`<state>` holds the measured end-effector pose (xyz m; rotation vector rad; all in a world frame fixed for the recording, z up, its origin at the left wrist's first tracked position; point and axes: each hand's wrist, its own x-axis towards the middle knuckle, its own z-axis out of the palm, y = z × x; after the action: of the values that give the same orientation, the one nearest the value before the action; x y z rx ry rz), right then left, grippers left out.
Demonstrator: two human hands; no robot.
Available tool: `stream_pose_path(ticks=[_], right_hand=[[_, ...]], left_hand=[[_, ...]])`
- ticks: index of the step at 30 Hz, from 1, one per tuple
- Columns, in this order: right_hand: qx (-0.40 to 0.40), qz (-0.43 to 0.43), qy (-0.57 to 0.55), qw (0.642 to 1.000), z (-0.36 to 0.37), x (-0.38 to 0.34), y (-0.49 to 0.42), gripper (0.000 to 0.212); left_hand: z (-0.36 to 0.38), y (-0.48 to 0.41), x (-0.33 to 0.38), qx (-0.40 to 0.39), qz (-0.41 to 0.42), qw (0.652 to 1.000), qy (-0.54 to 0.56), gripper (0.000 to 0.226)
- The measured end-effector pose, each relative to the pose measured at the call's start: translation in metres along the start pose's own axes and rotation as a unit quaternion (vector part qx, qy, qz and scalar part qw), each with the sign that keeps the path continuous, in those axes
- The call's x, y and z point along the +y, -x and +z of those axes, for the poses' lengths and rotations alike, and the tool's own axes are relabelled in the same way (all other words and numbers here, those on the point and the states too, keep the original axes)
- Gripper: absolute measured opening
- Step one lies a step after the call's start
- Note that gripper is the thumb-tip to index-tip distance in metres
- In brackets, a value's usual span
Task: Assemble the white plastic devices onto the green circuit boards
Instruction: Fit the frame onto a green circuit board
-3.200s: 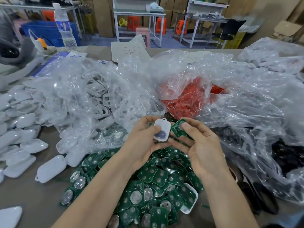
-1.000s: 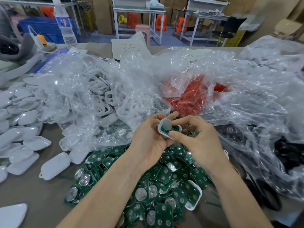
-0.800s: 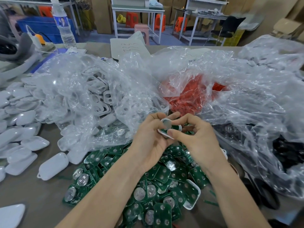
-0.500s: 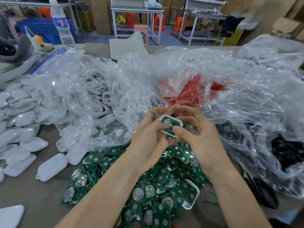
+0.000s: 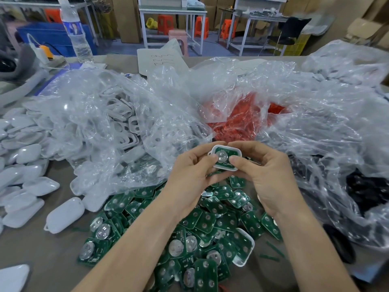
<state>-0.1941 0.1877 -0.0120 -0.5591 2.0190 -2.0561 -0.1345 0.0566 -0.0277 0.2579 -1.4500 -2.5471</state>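
Note:
Both my hands hold one white plastic shell (image 5: 234, 150) above the table, its hollow side facing me. A green circuit board (image 5: 223, 156) with a round silver contact sits inside the shell. My left hand (image 5: 190, 175) grips the shell's left side, thumb pressing on the board. From the right, my right hand (image 5: 267, 173) grips it with its thumb on the board too. Below my hands lies a pile of loose green circuit boards (image 5: 210, 220). Another shell with a board in it (image 5: 242, 249) rests on the pile's right edge.
A clear bag of white shell halves (image 5: 117, 123) lies at centre left. Closed white shells (image 5: 25, 171) are spread at the left. A bag of red parts (image 5: 237, 119) sits behind my hands. Crumpled plastic with black parts (image 5: 362, 186) fills the right. A water bottle (image 5: 76, 32) stands far left.
The board, held apart from the shell 3.2 s ago, now sits in the shell. The shell has been turned hollow side up and both thumbs have moved onto the board.

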Motion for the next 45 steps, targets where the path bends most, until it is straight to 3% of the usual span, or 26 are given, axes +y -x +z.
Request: stream_pose_path(ticks=[6, 12, 17, 21, 28, 37, 45], right_hand=[[0.003, 0.002, 0.002, 1.0, -0.002, 0.003, 0.002, 0.029], [0.019, -0.008, 0.089, 0.996, -0.003, 0.003, 0.001, 0.034], [-0.048, -0.016, 0.185, 0.982, -0.01, -0.009, -0.005, 0.028], [-0.083, 0.005, 0.185, 0.979, -0.013, -0.016, -0.009, 0.023], [-0.053, 0.01, 0.245, 0.968, -0.005, -0.009, -0.01, 0.019], [-0.06, 0.034, 0.191, 0.979, -0.003, -0.008, -0.014, 0.016], [-0.054, -0.054, 0.214, 0.974, -0.001, -0.015, -0.008, 0.023]], left_hand=[[0.0, 0.001, -0.001, -0.007, 0.002, 1.0, -0.01, 0.025], [0.001, 0.002, -0.006, 0.007, 0.039, 0.988, -0.147, 0.022], [-0.006, 0.0, -0.006, 0.018, 0.046, 0.968, -0.247, 0.012], [-0.009, -0.002, -0.004, 0.005, 0.033, 0.965, -0.26, 0.009], [-0.009, -0.003, -0.008, 0.057, 0.096, 0.906, -0.409, 0.008], [-0.015, -0.003, 0.005, 0.015, 0.009, 0.964, -0.265, 0.01], [-0.013, 0.0, 0.006, 0.056, 0.059, 0.951, -0.297, 0.017]])
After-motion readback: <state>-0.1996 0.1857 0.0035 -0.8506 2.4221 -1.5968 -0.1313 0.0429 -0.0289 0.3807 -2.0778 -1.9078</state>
